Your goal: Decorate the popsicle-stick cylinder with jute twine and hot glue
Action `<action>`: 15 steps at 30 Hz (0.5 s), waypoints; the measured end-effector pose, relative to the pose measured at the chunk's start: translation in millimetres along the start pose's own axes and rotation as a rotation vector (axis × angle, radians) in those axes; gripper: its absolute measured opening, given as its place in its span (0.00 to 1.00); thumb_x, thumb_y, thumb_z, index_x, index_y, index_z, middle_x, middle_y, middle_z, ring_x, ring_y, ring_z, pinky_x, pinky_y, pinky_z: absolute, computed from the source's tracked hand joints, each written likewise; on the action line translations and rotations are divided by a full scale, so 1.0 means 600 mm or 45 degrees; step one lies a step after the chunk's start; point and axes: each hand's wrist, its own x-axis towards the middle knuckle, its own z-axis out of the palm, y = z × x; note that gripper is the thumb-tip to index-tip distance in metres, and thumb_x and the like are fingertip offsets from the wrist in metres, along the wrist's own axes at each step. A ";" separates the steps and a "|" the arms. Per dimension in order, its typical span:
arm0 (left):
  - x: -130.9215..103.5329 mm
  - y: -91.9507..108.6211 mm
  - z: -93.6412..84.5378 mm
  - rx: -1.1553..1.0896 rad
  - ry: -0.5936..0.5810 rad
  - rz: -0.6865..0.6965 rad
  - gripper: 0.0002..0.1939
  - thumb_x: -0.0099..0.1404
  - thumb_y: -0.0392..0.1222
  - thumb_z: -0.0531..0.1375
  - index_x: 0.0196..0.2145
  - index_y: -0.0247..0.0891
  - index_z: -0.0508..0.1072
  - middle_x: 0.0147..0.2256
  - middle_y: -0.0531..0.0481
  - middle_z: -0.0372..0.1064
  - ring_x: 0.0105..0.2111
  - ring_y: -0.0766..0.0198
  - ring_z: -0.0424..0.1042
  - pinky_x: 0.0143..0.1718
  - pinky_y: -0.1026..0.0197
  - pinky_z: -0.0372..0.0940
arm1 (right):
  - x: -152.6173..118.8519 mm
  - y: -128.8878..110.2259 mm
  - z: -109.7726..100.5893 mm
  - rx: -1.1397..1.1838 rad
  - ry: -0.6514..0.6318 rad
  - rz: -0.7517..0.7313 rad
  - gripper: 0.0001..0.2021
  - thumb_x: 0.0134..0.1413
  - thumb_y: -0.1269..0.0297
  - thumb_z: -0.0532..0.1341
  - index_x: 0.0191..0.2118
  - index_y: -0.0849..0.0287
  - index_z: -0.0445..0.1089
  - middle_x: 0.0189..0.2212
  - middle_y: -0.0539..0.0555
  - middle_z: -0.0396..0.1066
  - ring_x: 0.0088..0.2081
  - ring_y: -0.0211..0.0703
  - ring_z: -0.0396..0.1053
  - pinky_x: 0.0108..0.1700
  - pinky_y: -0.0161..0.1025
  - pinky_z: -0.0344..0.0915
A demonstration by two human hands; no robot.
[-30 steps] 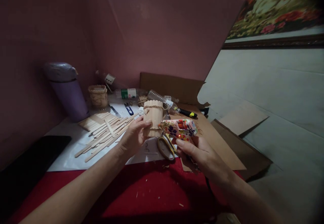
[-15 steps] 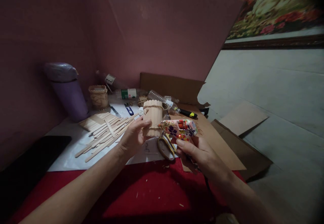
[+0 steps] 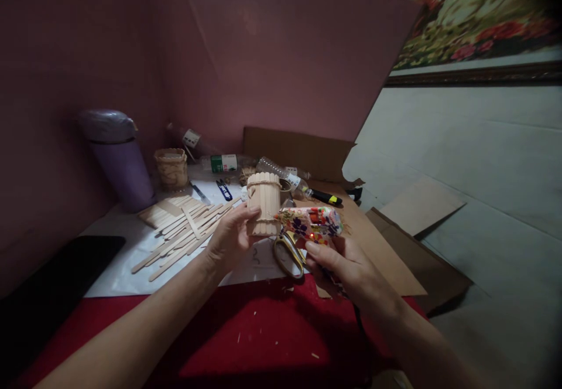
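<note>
Upright in my left hand (image 3: 235, 234) is a small popsicle-stick cup (image 3: 264, 198), with twine round its top and a second band low down. My thumb lies across its left side. My right hand (image 3: 340, 263) is wrapped round a flower-patterned hot glue gun (image 3: 309, 224) with a small red light lit. The gun's nozzle meets the cup's lower right edge; whether glue is coming out is too small to tell. Below the cup, scissors (image 3: 288, 257) with yellow-lined handles lie on the table, partly behind the gun and my right hand.
Loose popsicle sticks (image 3: 188, 231) lie on white paper at left. Behind them stand a twine-wrapped cup (image 3: 171, 167) and a purple tumbler (image 3: 120, 163). Snips (image 3: 223, 190), plastic bottles (image 3: 223, 163) and a box cutter (image 3: 325, 197) lie at the back. Cardboard (image 3: 377, 248) covers the right side.
The cup has shifted very slightly left and up in my left hand. The glue gun and my right hand stay almost where they were.
</note>
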 end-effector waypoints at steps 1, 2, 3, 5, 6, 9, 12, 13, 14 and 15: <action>0.000 0.000 0.000 0.002 0.001 0.002 0.15 0.53 0.40 0.63 0.40 0.36 0.74 0.36 0.46 0.76 0.36 0.55 0.74 0.38 0.53 0.67 | 0.000 0.000 0.000 0.010 -0.006 -0.009 0.18 0.58 0.50 0.58 0.25 0.59 0.61 0.17 0.44 0.55 0.17 0.29 0.50 0.17 0.31 0.46; 0.000 0.000 0.001 0.002 0.003 0.006 0.15 0.53 0.40 0.63 0.40 0.36 0.74 0.36 0.46 0.76 0.36 0.55 0.74 0.38 0.53 0.67 | 0.000 0.000 0.000 0.013 -0.015 -0.011 0.18 0.58 0.50 0.58 0.25 0.59 0.61 0.17 0.44 0.55 0.16 0.29 0.50 0.17 0.31 0.45; 0.000 0.001 0.001 0.003 0.001 0.010 0.14 0.53 0.40 0.63 0.39 0.37 0.74 0.37 0.46 0.76 0.36 0.55 0.74 0.37 0.53 0.67 | 0.000 0.000 0.000 0.008 -0.018 -0.010 0.18 0.58 0.50 0.58 0.25 0.59 0.61 0.16 0.43 0.55 0.16 0.29 0.50 0.17 0.31 0.45; 0.000 0.001 0.002 0.003 -0.003 0.011 0.15 0.53 0.41 0.63 0.40 0.37 0.74 0.37 0.46 0.76 0.37 0.54 0.74 0.37 0.53 0.67 | 0.001 0.001 0.000 -0.006 -0.014 0.002 0.19 0.58 0.50 0.58 0.24 0.59 0.60 0.16 0.43 0.54 0.16 0.29 0.50 0.17 0.31 0.45; 0.000 0.001 0.002 0.002 -0.003 0.012 0.15 0.53 0.41 0.63 0.40 0.37 0.74 0.38 0.45 0.76 0.38 0.54 0.74 0.37 0.53 0.67 | 0.001 0.002 0.001 -0.010 -0.011 0.006 0.19 0.58 0.50 0.58 0.24 0.58 0.60 0.16 0.43 0.54 0.16 0.29 0.50 0.17 0.31 0.46; 0.000 0.002 0.002 0.000 0.005 0.005 0.16 0.52 0.41 0.63 0.40 0.37 0.73 0.39 0.45 0.76 0.38 0.55 0.74 0.38 0.53 0.67 | 0.001 0.005 0.001 -0.005 -0.007 0.012 0.19 0.58 0.49 0.58 0.25 0.58 0.60 0.16 0.43 0.55 0.17 0.29 0.50 0.18 0.31 0.46; -0.001 0.002 0.001 -0.009 0.000 -0.004 0.17 0.53 0.41 0.63 0.41 0.36 0.73 0.39 0.45 0.76 0.37 0.55 0.74 0.39 0.52 0.67 | 0.001 0.007 0.000 -0.015 -0.002 -0.006 0.19 0.59 0.49 0.58 0.25 0.59 0.60 0.17 0.44 0.55 0.17 0.29 0.50 0.18 0.31 0.46; -0.001 0.001 0.001 -0.013 -0.005 -0.006 0.17 0.53 0.41 0.63 0.42 0.36 0.73 0.39 0.44 0.76 0.37 0.54 0.74 0.40 0.51 0.67 | 0.001 0.007 -0.001 -0.016 0.002 -0.013 0.19 0.59 0.49 0.58 0.25 0.59 0.60 0.17 0.44 0.55 0.17 0.29 0.50 0.18 0.31 0.46; -0.001 0.001 0.001 -0.015 -0.009 -0.006 0.17 0.53 0.41 0.63 0.42 0.36 0.73 0.39 0.45 0.76 0.37 0.54 0.74 0.39 0.51 0.67 | 0.001 0.008 -0.001 -0.016 0.007 -0.014 0.19 0.59 0.49 0.58 0.25 0.59 0.60 0.17 0.44 0.56 0.17 0.29 0.50 0.18 0.31 0.46; -0.002 0.001 0.001 -0.014 -0.008 -0.005 0.17 0.53 0.41 0.63 0.42 0.36 0.73 0.39 0.45 0.76 0.37 0.54 0.74 0.39 0.52 0.68 | 0.000 0.008 -0.001 -0.013 0.008 -0.010 0.19 0.59 0.49 0.58 0.25 0.59 0.60 0.17 0.44 0.56 0.17 0.29 0.50 0.17 0.31 0.46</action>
